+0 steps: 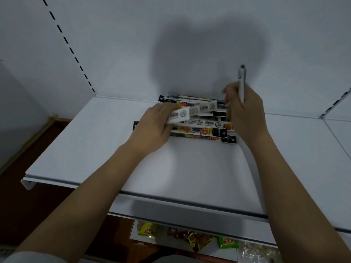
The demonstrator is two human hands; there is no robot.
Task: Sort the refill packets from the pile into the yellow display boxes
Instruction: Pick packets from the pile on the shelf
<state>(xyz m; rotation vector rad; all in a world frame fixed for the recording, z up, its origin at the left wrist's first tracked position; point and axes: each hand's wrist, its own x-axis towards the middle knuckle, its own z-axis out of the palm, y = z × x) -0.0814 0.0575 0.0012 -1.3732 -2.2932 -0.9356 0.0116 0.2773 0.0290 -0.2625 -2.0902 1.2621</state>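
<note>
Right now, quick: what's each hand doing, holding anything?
Left hand: grips a refill packet lifted off the pile.
Right hand: holds a white pen upright, fingers curled round it.

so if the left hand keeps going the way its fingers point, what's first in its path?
Likely the pile of refill packets: the left hand, holding a packet, points right across it, toward the right hand. Depth unclear.

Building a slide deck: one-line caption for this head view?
Left hand lifts a refill packet from the shelf pile; right hand grips a pen.
</note>
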